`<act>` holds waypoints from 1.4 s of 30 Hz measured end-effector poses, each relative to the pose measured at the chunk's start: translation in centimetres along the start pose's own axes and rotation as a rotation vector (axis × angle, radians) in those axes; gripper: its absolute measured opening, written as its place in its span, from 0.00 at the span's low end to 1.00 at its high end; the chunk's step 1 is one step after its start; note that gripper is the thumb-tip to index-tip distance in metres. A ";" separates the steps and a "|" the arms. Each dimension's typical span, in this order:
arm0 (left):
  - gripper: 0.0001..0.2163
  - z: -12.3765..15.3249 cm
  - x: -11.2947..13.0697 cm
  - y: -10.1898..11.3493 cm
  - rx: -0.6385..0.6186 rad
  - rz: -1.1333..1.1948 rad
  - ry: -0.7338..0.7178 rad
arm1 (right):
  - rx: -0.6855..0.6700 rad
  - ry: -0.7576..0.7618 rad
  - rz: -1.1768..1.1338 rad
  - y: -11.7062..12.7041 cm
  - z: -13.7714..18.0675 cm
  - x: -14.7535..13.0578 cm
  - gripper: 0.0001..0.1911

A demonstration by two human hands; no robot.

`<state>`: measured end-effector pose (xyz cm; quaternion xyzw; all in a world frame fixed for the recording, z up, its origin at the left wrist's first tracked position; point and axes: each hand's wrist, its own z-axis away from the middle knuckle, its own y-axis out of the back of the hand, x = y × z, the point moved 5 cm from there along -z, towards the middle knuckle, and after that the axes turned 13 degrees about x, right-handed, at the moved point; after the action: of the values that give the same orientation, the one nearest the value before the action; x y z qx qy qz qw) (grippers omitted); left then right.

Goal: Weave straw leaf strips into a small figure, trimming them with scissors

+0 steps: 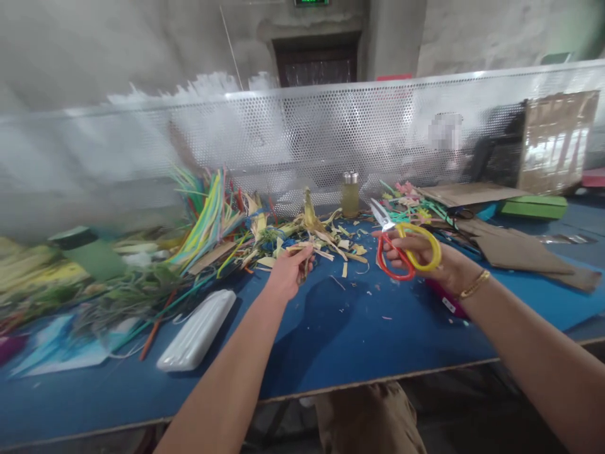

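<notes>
My right hand [416, 252] grips a pair of scissors [386, 227] with one red and one yellow handle loop. Its metal blades point up and away, above the table, and look nearly closed. To the left, my left hand [292, 268] is closed in a pinch on a thin, pale dry husk strip, partly hidden by the fingers. Just beyond it lies a loose heap of dried husk scraps [326, 236], from which a taller yellowish husk tuft [309, 211] sticks up. Small trimmings are scattered on the blue tabletop [331, 334] between my hands.
Colourful pipe cleaners [208, 221] stand at back left, near a green-lidded container [85, 252]. A white wrapped pack [198, 331] lies front left. A glass bottle [350, 195] stands by the perforated metal screen [246, 139]. Cardboard pieces [520, 249] and a green box [534, 207] are right.
</notes>
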<state>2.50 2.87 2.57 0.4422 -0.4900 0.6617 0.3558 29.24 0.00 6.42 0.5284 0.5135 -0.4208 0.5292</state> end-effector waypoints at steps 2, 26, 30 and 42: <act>0.09 -0.1 0.1 0.1 0.015 0.005 -0.001 | -0.132 -0.007 0.007 -2.8 0.5 -0.8 0.19; 0.11 -0.8 1.3 1.3 0.079 -0.368 -0.278 | 0.235 0.720 0.949 -3.9 -3.2 0.7 0.27; 0.09 -0.7 1.3 1.2 0.057 -0.421 -0.291 | 0.237 0.736 0.991 -4.1 -3.0 1.0 0.28; 0.11 -0.6 1.5 1.1 0.026 -0.504 -0.325 | 0.215 0.849 1.099 -4.3 -3.1 1.4 0.25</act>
<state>0.89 3.20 3.53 0.6543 -0.4068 0.4792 0.4204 24.84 2.81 4.71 0.8793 0.2899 0.1018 0.3639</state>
